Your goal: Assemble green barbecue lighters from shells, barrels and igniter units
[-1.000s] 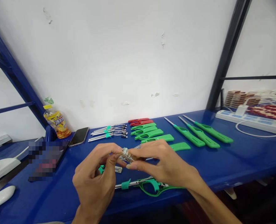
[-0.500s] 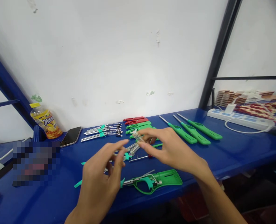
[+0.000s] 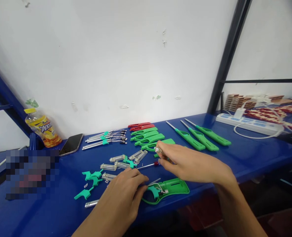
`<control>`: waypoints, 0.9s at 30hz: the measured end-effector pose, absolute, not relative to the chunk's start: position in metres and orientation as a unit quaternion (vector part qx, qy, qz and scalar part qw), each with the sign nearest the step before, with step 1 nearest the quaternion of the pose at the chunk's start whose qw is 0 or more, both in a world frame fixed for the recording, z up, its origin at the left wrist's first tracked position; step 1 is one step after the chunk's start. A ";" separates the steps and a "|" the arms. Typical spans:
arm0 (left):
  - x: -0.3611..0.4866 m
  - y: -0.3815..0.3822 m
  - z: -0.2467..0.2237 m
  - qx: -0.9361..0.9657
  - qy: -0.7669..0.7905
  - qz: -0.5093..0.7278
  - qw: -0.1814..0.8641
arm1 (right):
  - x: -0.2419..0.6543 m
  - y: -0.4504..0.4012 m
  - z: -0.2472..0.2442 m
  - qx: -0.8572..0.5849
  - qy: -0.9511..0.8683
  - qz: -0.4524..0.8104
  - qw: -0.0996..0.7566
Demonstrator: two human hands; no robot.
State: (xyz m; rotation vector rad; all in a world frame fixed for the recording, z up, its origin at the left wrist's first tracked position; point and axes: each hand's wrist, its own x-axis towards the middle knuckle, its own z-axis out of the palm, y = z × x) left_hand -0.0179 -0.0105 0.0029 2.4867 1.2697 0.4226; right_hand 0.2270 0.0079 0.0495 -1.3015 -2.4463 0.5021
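Observation:
My right hand (image 3: 183,161) is closed around a small clear lighter fuel tank (image 3: 158,150), its white tip poking out between thumb and fingers. Below and to the left, my left hand (image 3: 126,191) has its fingertips closed at the front of an opened lighter (image 3: 175,187). That green half-shell holds a teal trigger (image 3: 154,192) and wires. Its metal tube (image 3: 91,203) emerges on the other side of my left hand, which hides the middle. A screwdriver (image 3: 148,165) with a red handle lies between the hands. Several clear fuel tanks (image 3: 108,167) and teal triggers (image 3: 84,194) lie loose beyond my left hand.
Green half-shells (image 3: 148,138) and red ones (image 3: 141,126) lie near the wall, beside metal tubes with wires (image 3: 96,144). Three long green lighters (image 3: 191,140) rest at right, before a power strip (image 3: 249,125). A phone (image 3: 72,144) and drink bottle (image 3: 43,128) stand left.
My left hand has moved down and right onto the front of the opened lighter. My right hand has shifted slightly right and turned palm-down, still holding the fuel tank.

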 end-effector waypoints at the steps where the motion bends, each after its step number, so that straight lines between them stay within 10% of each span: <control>1: -0.019 -0.011 0.004 0.869 0.449 0.137 0.155 | 0.226 0.008 0.049 -0.449 -0.860 0.183 0.157; 27: -0.012 -0.012 0.008 0.863 0.490 0.061 0.109 | 0.214 0.015 0.038 -0.385 -0.890 0.231 0.083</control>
